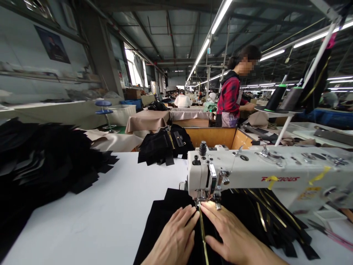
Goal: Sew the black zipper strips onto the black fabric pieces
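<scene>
Under the needle of a white sewing machine [242,165] lies a black fabric piece [156,221]. A gold-toothed zipper [203,233] runs down it toward me from the presser foot [198,202]. Flat on the cloth, just left of the zipper, rests my left hand [176,233], its fingers stretched toward the foot. My right hand [230,230] presses down on the other side, fingers extended and thumb apart, with the fingertips close beside the foot. The machine's lamp lights those fingertips. Neither hand is wrapped around anything.
Black cut pieces [52,158] are piled at left on the white table [91,217]. More black pieces [157,145] lie behind the machine. Black zipper strips [271,217] sit under its arm, near a pink-handled tool [336,237]. A person in red plaid [230,95] stands beyond.
</scene>
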Demonstrator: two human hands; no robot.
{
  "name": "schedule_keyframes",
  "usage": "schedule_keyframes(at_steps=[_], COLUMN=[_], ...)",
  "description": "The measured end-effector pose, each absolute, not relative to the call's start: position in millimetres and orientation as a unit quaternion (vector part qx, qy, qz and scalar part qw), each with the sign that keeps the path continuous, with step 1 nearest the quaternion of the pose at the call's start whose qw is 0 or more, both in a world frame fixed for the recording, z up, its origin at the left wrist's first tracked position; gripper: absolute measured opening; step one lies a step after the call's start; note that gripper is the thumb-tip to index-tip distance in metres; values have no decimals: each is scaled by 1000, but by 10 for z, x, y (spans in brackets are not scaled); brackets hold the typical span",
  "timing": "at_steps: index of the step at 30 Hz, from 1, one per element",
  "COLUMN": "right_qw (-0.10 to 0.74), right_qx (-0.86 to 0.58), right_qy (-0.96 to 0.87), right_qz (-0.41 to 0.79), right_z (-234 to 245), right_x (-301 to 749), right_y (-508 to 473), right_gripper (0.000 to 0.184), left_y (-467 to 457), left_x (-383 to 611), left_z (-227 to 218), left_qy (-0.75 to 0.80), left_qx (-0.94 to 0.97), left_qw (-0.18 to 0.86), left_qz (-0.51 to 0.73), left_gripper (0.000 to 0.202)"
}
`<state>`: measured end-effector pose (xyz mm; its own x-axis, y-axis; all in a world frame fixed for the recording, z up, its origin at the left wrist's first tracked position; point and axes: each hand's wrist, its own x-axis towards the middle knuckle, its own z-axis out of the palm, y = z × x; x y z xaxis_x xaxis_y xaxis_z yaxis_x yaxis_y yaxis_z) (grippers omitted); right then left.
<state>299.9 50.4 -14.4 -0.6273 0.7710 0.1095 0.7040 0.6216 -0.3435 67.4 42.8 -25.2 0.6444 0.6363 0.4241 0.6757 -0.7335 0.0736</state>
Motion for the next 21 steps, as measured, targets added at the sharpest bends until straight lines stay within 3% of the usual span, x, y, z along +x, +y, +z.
schedule_keyframes(at_steps=[21], right_qw=[122], right_qx=[-410], right_qy=[-897], right_qz=[110], right_z=[-123], right_x=[2990], right_y=[552], right_gripper=[68], left_y=[491], left_x=[719], left_z=[-219], left_qy=[-370], left_qx=[-904], left_qw=[27], left_qz=[-210], left_gripper=[54])
